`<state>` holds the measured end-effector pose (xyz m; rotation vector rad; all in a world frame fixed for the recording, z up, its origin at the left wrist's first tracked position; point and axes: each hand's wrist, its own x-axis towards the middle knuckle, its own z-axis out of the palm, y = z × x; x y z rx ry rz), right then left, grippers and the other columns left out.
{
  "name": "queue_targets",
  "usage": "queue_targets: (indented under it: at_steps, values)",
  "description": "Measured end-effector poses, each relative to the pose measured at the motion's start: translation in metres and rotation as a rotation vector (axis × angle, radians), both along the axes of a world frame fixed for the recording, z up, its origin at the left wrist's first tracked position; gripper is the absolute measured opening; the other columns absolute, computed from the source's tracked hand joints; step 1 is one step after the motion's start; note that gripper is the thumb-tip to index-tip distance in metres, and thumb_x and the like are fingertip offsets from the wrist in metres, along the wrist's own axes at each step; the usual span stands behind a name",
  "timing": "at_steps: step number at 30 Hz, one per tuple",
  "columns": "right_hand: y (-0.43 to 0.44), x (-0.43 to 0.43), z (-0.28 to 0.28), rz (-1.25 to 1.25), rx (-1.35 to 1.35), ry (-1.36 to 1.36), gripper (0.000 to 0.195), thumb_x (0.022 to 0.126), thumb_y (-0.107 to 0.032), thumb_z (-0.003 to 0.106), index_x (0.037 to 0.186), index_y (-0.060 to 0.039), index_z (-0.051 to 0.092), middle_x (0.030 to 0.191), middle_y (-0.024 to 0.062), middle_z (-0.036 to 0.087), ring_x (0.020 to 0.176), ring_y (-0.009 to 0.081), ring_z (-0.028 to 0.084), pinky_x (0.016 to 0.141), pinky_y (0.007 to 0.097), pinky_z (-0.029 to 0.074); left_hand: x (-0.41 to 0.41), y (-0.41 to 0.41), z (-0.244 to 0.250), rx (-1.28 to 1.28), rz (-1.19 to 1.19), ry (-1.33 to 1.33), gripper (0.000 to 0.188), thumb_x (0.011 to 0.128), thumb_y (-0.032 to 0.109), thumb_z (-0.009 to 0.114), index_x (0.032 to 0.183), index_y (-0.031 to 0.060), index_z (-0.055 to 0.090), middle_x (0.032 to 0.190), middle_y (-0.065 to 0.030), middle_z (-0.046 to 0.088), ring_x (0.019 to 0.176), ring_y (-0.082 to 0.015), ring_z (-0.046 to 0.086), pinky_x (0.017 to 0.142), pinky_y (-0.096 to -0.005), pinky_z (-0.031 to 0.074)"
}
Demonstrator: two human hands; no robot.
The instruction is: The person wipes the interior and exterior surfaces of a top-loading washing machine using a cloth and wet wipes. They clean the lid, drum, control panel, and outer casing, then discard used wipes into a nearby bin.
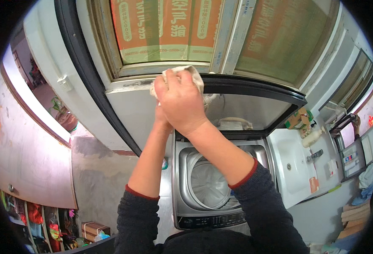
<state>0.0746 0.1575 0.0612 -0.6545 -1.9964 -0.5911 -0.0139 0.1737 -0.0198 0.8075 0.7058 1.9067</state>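
My right hand [181, 101] presses down on a bunched whitish cloth [194, 74], its fingers curled over it. Beneath it and slightly to its left is my left hand [163, 119], mostly hidden by the right, so its grip is not visible. Both hands are at the left end of the raised, black-framed lid [246, 84], by the window sill [129, 84]. Dark smudges mark the sill just left of the cloth. Below my forearms stands a top-loading washing machine [180, 187], its steel drum [207, 181] exposed.
A white washbasin [288, 149] with a dark faucet [315, 155] and a pump bottle [312, 138] adjoins the machine on the right. Behind the lid is a window [269, 41] with printed sheets. On the left are a pale door [30, 152] and shelves [43, 225]. Folded fabrics [354, 219] lie lower right.
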Motion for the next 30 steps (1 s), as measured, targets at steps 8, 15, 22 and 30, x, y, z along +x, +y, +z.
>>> queue_targets:
  at_steps: [8,15,22,30]
  values:
    - [0.025,0.102,0.019,-0.003,0.016,-0.116,0.048,0.069,-0.008,0.072,0.116,-0.006,0.068,0.119,0.0106,0.069,0.106,0.0339,0.061,0.098,0.0424,0.05,0.003,0.0,0.018,0.085,-0.028,0.221,0.07,0.11,0.05,0.018,0.129,0.0001,0.062,0.116,-0.0096,0.069,0.109,-0.0206,0.06,0.104,-0.036,0.042]
    - [0.057,0.265,0.009,-0.399,-0.014,0.06,0.051,0.073,-0.002,0.071,0.123,-0.0104,0.062,0.124,0.0079,0.064,0.115,0.0332,0.058,0.102,0.0434,0.045,0.005,-0.005,0.029,-0.005,-0.093,0.305,0.065,0.11,0.042,0.017,0.121,-0.0008,0.065,0.108,-0.0109,0.07,0.103,-0.0217,0.06,0.1,-0.0375,0.043]
    - [0.05,0.201,-0.019,-0.212,-0.01,0.375,0.053,0.075,-0.003,0.07,0.126,-0.0111,0.06,0.134,0.0154,0.053,0.13,0.0358,0.047,0.11,0.0482,0.034,-0.012,0.0,0.035,-0.051,-0.236,0.313,0.056,0.109,0.033,0.022,0.126,-0.003,0.061,0.118,-0.0166,0.069,0.109,-0.0269,0.063,0.106,-0.0423,0.043]
    - [0.017,0.039,-0.067,0.29,0.006,0.26,0.044,0.076,-0.009,0.074,0.118,-0.0215,0.069,0.127,0.0056,0.057,0.122,0.0316,0.05,0.105,0.0448,0.041,-0.037,-0.013,0.049,-0.203,-0.34,0.217,0.054,0.107,0.038,0.032,0.134,0.0008,0.06,0.125,-0.0118,0.067,0.112,-0.0229,0.062,0.104,-0.0372,0.044]
